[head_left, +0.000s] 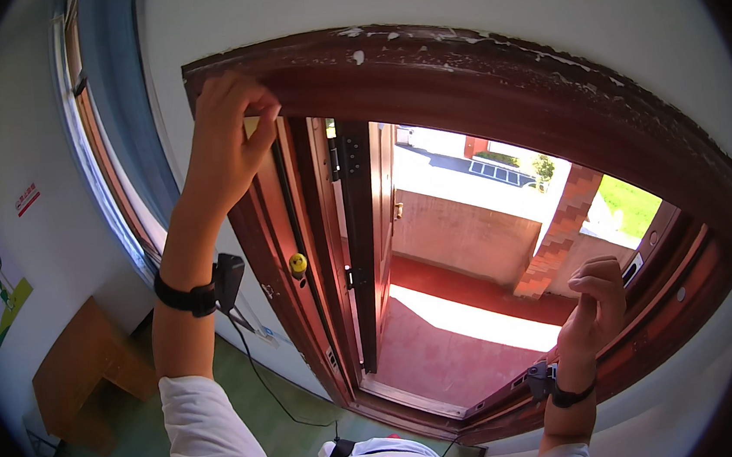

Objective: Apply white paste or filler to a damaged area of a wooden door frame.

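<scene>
My left hand (234,135) is raised to the upper left corner of a dark red wooden door frame (422,71). Its fingers are bent and its thumb comes close to them; whatever lies between them, if anything, is hidden. Lower down on the right, my right hand (597,306) is curled in front of the doorway, close to the right side of the frame. The inside of its grip does not show. White paint is chipped and smeared along the frame's top edge.
The door (381,227) stands open on black hinges. A round yellow smiley piece (298,263) sits on the left jamb. A wooden desk (91,366) and a blue curtain (115,94) are to the left. A cable (270,402) hangs from my left wrist strap. Outside lies a walkway with a low wall (462,229).
</scene>
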`<state>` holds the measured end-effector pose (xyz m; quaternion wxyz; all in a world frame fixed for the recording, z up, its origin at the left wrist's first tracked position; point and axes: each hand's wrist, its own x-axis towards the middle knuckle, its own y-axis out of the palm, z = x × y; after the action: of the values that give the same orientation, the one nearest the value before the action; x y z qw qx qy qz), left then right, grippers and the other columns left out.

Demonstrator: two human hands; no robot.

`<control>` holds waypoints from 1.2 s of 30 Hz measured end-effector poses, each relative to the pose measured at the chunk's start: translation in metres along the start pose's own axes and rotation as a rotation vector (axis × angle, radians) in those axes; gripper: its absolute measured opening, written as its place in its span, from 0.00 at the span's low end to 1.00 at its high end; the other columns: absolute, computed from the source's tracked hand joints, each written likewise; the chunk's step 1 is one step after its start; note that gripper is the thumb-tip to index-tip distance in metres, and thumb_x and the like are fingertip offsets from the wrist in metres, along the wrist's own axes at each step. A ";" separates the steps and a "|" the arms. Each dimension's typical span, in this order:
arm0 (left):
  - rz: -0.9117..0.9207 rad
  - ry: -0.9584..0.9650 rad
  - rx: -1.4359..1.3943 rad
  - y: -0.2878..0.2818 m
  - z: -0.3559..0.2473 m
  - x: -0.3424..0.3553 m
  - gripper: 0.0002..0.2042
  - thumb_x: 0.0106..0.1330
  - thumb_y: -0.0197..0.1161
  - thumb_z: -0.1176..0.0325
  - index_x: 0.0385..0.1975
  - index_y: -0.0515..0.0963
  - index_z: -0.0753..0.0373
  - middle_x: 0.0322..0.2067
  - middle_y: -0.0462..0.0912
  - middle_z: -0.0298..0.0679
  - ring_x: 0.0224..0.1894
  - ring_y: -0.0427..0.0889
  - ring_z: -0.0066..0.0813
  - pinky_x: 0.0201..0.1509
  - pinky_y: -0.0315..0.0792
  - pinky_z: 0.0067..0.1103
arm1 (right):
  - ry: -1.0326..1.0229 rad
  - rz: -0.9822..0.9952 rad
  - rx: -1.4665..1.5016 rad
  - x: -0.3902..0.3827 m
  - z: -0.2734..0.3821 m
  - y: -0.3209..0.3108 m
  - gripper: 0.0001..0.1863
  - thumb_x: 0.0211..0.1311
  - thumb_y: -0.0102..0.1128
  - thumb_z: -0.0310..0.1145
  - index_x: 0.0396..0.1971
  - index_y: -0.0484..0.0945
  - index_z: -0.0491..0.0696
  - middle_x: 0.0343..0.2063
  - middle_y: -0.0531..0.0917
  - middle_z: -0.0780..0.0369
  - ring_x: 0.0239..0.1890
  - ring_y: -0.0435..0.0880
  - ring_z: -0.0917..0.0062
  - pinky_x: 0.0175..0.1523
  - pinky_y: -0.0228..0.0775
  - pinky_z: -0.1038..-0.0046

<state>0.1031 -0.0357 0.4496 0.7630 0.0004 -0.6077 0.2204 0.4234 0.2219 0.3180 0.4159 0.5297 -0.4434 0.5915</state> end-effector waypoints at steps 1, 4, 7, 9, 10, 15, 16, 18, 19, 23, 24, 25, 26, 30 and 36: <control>0.030 -0.067 0.017 0.001 0.000 -0.017 0.05 0.63 0.60 0.78 0.35 0.71 0.63 0.32 0.70 0.36 0.35 0.69 0.29 0.37 0.67 0.21 | 0.015 -0.011 -0.037 -0.003 -0.001 -0.001 0.10 0.47 0.46 0.16 0.27 0.75 0.44 0.24 0.75 0.59 0.26 0.73 0.70 0.30 0.65 0.73; 0.117 -0.327 -0.196 0.014 -0.005 -0.077 0.07 0.64 0.54 0.82 0.38 0.69 0.63 0.28 0.68 0.35 0.24 0.68 0.21 0.28 0.66 0.19 | -0.006 0.081 0.018 -0.003 -0.008 0.000 0.12 0.46 0.47 0.13 0.28 0.77 0.44 0.23 0.75 0.60 0.24 0.73 0.72 0.28 0.64 0.75; 0.419 -0.462 -0.380 0.042 -0.032 -0.121 0.08 0.64 0.59 0.81 0.38 0.69 0.63 0.27 0.72 0.38 0.24 0.75 0.27 0.30 0.70 0.22 | 0.021 0.143 -0.010 -0.009 -0.018 -0.003 0.14 0.44 0.47 0.12 0.28 0.77 0.44 0.23 0.76 0.60 0.23 0.73 0.73 0.26 0.64 0.76; 0.541 -0.545 -0.459 0.051 -0.045 -0.164 0.08 0.63 0.62 0.78 0.34 0.67 0.64 0.25 0.74 0.40 0.24 0.77 0.33 0.29 0.71 0.25 | 0.029 0.162 0.020 -0.008 -0.013 -0.001 0.14 0.42 0.47 0.12 0.27 0.77 0.44 0.23 0.76 0.61 0.23 0.74 0.73 0.26 0.66 0.75; 0.582 -0.553 -0.441 0.061 -0.054 -0.183 0.09 0.63 0.64 0.76 0.31 0.68 0.65 0.22 0.74 0.41 0.24 0.78 0.33 0.28 0.70 0.27 | 0.023 0.168 0.019 -0.010 -0.013 -0.003 0.14 0.41 0.48 0.12 0.27 0.77 0.44 0.23 0.75 0.62 0.24 0.75 0.72 0.26 0.67 0.74; 0.906 -0.699 -0.397 0.112 -0.086 -0.297 0.14 0.66 0.63 0.60 0.24 0.73 0.63 0.19 0.78 0.46 0.27 0.80 0.52 0.30 0.71 0.39 | 0.034 0.226 -0.025 -0.014 -0.011 -0.015 0.14 0.41 0.49 0.12 0.28 0.77 0.44 0.23 0.75 0.62 0.24 0.76 0.72 0.26 0.67 0.75; 1.024 -0.632 -0.320 0.119 -0.086 -0.320 0.20 0.71 0.53 0.53 0.22 0.73 0.61 0.18 0.77 0.47 0.29 0.79 0.55 0.31 0.70 0.43 | 0.036 0.236 -0.053 -0.011 -0.010 -0.017 0.14 0.42 0.49 0.12 0.29 0.77 0.43 0.23 0.76 0.62 0.24 0.76 0.73 0.26 0.67 0.75; 1.018 -0.759 -0.377 0.125 -0.099 -0.329 0.21 0.73 0.49 0.54 0.21 0.74 0.61 0.19 0.77 0.47 0.28 0.79 0.55 0.33 0.72 0.42 | 0.040 0.244 -0.095 0.001 -0.006 -0.025 0.14 0.43 0.48 0.12 0.30 0.77 0.43 0.23 0.76 0.61 0.24 0.76 0.74 0.26 0.67 0.76; 0.994 -0.809 -0.393 0.123 -0.103 -0.327 0.17 0.72 0.53 0.58 0.24 0.75 0.62 0.21 0.79 0.47 0.29 0.80 0.53 0.33 0.72 0.41 | 0.025 0.200 -0.096 0.014 -0.005 -0.027 0.14 0.45 0.48 0.12 0.31 0.77 0.42 0.24 0.76 0.61 0.24 0.76 0.75 0.27 0.67 0.76; 0.726 -0.838 -0.489 0.121 -0.106 -0.336 0.07 0.66 0.58 0.67 0.31 0.76 0.65 0.28 0.80 0.47 0.32 0.81 0.49 0.36 0.74 0.38 | -0.125 0.033 -0.229 0.103 0.014 -0.015 0.12 0.50 0.56 0.13 0.35 0.77 0.41 0.29 0.79 0.60 0.30 0.78 0.75 0.32 0.69 0.77; 0.755 -0.841 -0.498 0.123 -0.106 -0.340 0.05 0.64 0.60 0.71 0.35 0.76 0.66 0.31 0.80 0.47 0.33 0.81 0.47 0.38 0.74 0.36 | -0.227 0.023 -0.257 0.127 0.016 -0.011 0.10 0.52 0.59 0.17 0.36 0.78 0.43 0.31 0.79 0.60 0.32 0.78 0.72 0.34 0.71 0.74; 0.782 -0.851 -0.497 0.123 -0.104 -0.347 0.07 0.61 0.61 0.74 0.38 0.76 0.67 0.33 0.80 0.47 0.35 0.81 0.46 0.39 0.75 0.34 | -0.268 0.052 -0.345 0.145 0.016 -0.005 0.10 0.55 0.61 0.19 0.37 0.77 0.43 0.34 0.78 0.61 0.35 0.77 0.75 0.39 0.69 0.75; 0.780 -0.845 -0.503 0.125 -0.104 -0.356 0.07 0.61 0.61 0.74 0.38 0.76 0.67 0.33 0.80 0.47 0.35 0.81 0.46 0.39 0.75 0.34 | -0.314 0.083 -0.441 0.159 0.016 -0.001 0.09 0.58 0.62 0.21 0.39 0.77 0.43 0.36 0.78 0.63 0.38 0.77 0.78 0.45 0.67 0.77; 0.748 -1.000 -0.547 0.123 -0.101 -0.415 0.06 0.63 0.60 0.72 0.36 0.76 0.68 0.32 0.81 0.47 0.34 0.81 0.44 0.40 0.75 0.32 | -0.255 0.147 -0.551 0.176 0.007 0.013 0.08 0.57 0.64 0.23 0.37 0.78 0.45 0.35 0.77 0.65 0.38 0.77 0.79 0.44 0.69 0.77; 0.609 -1.334 -0.451 0.116 -0.087 -0.451 0.04 0.64 0.58 0.75 0.34 0.76 0.68 0.25 0.80 0.42 0.26 0.79 0.32 0.32 0.74 0.26 | -0.040 0.090 -0.397 0.168 0.003 0.017 0.06 0.55 0.63 0.24 0.32 0.76 0.44 0.29 0.75 0.60 0.31 0.76 0.68 0.38 0.69 0.70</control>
<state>0.0708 -0.0589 -0.0228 0.1218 -0.1897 -0.9430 0.2448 0.3924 0.2180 0.4842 0.4766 0.4285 -0.5826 0.4998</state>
